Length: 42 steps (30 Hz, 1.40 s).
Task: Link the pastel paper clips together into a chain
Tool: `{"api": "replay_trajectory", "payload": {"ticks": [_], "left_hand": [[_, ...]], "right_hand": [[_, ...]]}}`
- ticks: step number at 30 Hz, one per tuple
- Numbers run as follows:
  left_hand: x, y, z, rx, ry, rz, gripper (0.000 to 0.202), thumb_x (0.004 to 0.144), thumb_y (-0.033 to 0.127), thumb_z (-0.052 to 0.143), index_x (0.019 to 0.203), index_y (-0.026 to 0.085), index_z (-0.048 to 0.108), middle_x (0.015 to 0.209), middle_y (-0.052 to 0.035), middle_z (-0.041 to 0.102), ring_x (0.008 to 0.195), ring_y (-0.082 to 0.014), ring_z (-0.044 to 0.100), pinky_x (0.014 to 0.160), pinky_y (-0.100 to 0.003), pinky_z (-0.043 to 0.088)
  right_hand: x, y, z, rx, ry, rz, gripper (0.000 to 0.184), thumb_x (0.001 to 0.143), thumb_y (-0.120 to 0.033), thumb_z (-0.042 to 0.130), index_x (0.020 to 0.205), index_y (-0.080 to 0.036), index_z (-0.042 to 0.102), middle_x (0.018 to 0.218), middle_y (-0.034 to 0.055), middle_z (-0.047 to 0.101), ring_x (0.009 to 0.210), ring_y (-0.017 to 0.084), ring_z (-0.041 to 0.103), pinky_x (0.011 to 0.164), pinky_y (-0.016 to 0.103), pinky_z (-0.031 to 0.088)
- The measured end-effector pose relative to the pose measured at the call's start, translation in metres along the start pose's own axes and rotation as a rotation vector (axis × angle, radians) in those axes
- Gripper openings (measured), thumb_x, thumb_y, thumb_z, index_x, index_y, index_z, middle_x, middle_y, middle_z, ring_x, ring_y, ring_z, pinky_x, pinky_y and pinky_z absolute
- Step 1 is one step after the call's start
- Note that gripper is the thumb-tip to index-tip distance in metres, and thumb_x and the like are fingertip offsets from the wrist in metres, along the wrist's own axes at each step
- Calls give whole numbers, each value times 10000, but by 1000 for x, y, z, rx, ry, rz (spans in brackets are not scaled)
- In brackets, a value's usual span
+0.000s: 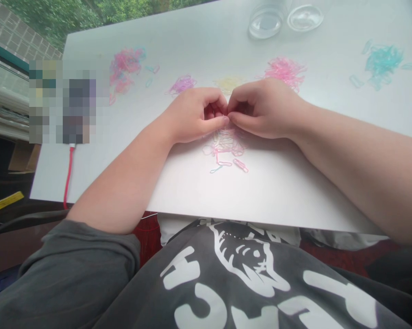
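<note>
Left hand (195, 114), right hand (260, 112) pinched together over pastel bands (226, 146); clear containers (265, 20) beyond.

Mixed pile of tiny elastic bands (226, 144), pastel pink, yellow and pale blue.
It lies flat and tangled right under the grip, spreading toward the body. A few loose bands (240, 164) lie singly at the pile's near edge, clear of the grip.
</note>
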<state>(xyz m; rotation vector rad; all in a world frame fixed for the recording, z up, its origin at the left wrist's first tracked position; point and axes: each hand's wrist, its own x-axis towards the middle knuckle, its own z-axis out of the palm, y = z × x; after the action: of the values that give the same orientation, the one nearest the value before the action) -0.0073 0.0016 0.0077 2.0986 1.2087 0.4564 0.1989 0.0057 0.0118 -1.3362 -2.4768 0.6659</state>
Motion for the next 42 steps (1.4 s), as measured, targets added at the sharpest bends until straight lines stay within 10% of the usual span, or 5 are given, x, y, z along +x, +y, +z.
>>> {"api": "replay_trajectory", "payload": {"ticks": [42], "left_hand": [[1, -2, 1, -26, 21, 16, 184, 784, 333, 690, 883, 177, 690, 775, -34, 672, 738, -123, 588, 709, -260, 460]], "right_hand": [[1, 1, 0, 38, 15, -27, 142, 805, -261, 532, 843, -182, 645, 829, 66, 687, 710, 140, 513, 705, 316, 368]]}}
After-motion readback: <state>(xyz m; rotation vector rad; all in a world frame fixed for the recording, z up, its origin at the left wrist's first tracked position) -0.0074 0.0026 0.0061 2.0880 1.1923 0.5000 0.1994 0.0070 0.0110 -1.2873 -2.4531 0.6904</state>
